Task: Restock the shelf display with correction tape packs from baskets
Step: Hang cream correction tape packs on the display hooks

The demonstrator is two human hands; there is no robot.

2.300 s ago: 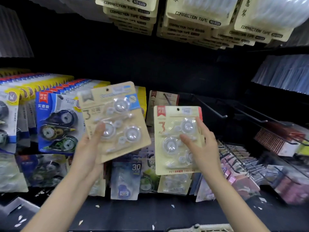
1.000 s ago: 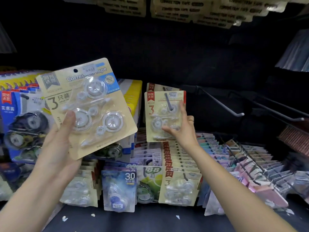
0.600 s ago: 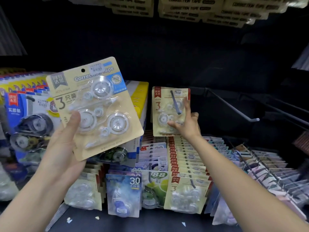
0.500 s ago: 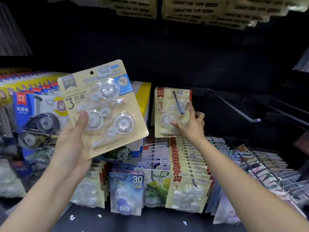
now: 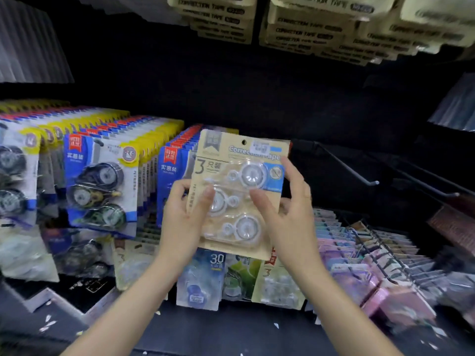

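Note:
A beige correction tape pack (image 5: 239, 191) with three clear dispensers under a blister is held upright before the middle of the shelf display. My left hand (image 5: 185, 217) grips its left edge, thumb on the front. My right hand (image 5: 285, 209) holds its right edge, thumb on the blister and index finger along the side. The pack's hang hole at its top is free of any hook. The pack hides the hook and packs directly behind it.
Rows of blue and yellow tape packs (image 5: 102, 176) hang at the left. Bare metal hooks (image 5: 359, 173) jut out at the right. Below hang smaller packs (image 5: 203, 278) and pink packs (image 5: 372, 265). Beige packs (image 5: 321, 24) hang overhead. A dark shelf board (image 5: 231, 330) lies below.
My right hand has let go of the smaller beige pack, left on the middle hook, and come over to the large pack. My left hand has brought that pack to the centre.

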